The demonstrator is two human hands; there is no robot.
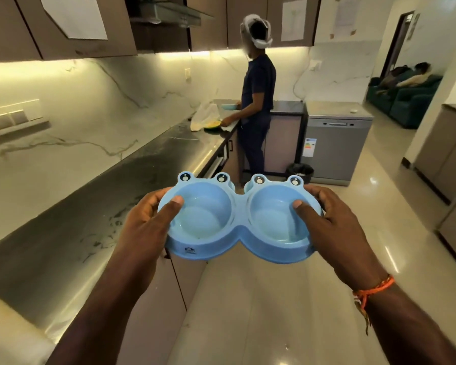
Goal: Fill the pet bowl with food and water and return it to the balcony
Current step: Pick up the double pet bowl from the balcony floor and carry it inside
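A light blue double pet bowl (238,233) with frog eyes on its far rim hangs in front of me, over the floor beside the counter's edge. Both round wells look bare, with no food or water in them. My left hand (145,219) grips the bowl's left end, thumb over the rim. My right hand (329,219) grips the right end the same way, with an orange thread around that wrist.
A long dark counter (90,222) runs along the left under a marble wall. A person in dark clothes (257,109) stands at its far end beside a plastic bag. A dishwasher (334,143) and a black bin (299,173) stand beyond. Cabinets (448,164) line the right; tiled floor runs between.
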